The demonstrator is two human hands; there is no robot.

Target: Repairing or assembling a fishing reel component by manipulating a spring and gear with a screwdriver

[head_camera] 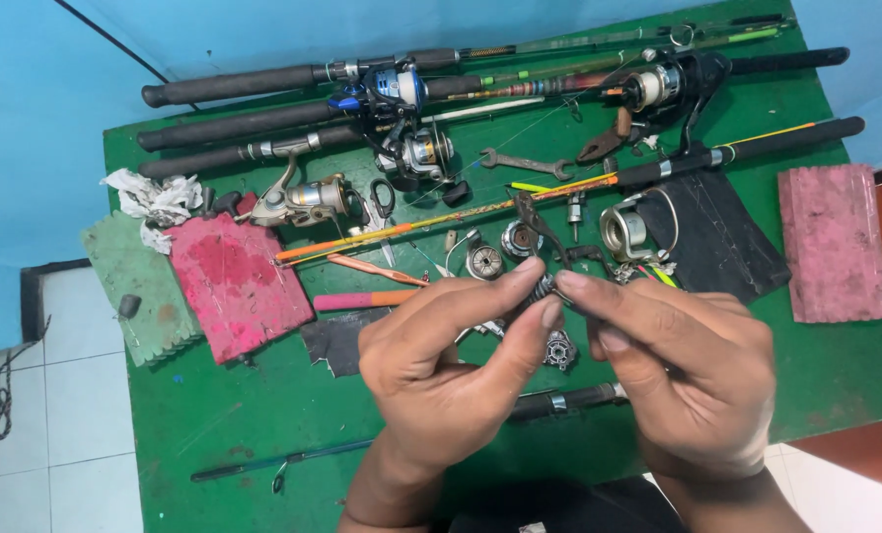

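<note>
Nearest: left hand (441,370) and right hand (683,370) meet over the table's (263,405) near half, fingertips of both pinching one small dark metal part (545,289) between them. What kind of part cannot be told; fingers cover most of it.

Just under the hands: a small gear-like piece (559,350) and a dark rod section (569,400) lying crosswise. A thin rod tip (273,462) lies near the front edge, left.

Left of hands: a pink foam block (234,286) beside a green foam block (135,286), crumpled white paper (155,197) behind. No labels readable.

Mid-table: loose spools (485,262), an orange-yellow rod (441,217), a silver reel (308,197), a wrench (525,163), black cloth (717,232).

Right edge: another pink block (834,242).

Far: several rods with reels (402,89) fill the back edge against the blue wall (36,118). Open green surface lies front left and far right.
</note>
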